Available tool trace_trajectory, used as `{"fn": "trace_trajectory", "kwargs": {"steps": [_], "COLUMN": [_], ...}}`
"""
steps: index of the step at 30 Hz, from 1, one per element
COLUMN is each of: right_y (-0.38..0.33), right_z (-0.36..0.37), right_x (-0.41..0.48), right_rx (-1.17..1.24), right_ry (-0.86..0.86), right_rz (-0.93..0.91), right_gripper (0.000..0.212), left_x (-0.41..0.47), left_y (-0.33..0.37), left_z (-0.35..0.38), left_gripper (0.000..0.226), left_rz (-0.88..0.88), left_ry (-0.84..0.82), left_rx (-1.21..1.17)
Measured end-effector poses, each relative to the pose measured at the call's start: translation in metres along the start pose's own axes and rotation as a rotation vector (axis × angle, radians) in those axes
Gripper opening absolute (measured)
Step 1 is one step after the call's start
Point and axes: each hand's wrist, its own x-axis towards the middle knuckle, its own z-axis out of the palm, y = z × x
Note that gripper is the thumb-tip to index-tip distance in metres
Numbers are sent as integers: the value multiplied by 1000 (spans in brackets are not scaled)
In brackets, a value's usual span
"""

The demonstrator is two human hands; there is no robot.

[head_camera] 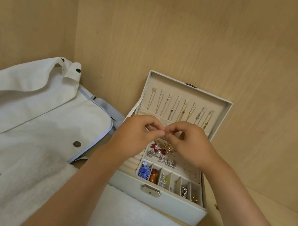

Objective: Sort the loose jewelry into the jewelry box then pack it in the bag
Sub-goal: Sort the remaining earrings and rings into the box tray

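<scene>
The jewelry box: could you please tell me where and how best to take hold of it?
Likely grip the jewelry box by its side walls, one hand from each side, after lowering the open lid. It is broad, flat-sided, shows no handle, and its trays hold loose pieces, so keep it level.

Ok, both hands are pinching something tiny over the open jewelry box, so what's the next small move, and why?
Probably lower it onto the perforated panel just beneath and let go. The left hand and right hand meet at the fingertips above the jewelry box, whose lid is up; the pinched piece is too small to identify, and the panel's right part shows bare holes.
</scene>
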Motion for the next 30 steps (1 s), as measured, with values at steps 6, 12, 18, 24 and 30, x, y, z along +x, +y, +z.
{"fn": "trace_trajectory", "kwargs": {"steps": [6,12,18,24,30], "right_y": [-6,3,11,10,6], "right_z": [-14,-14,-13,-12,-18], "right_x": [-17,-29,-33,-31,-33], "right_rx": [395,536,606,640,694], "right_ry": [21,146,212,260,181], "right_rz": [-1,30,95,160,162], "right_gripper": [26,17,12,10,17], "left_x": [-2,-7,-9,-11,-15], "left_y": [15,24,27,29,31], "left_z": [8,13,21,28,30], "left_gripper": [11,2,8,8,6], "left_rz": [-52,-108,-80,-55,-31], "left_ry": [33,-62,-12,25,99], "left_rx": [-164,-262,-200,-81,-53]}}
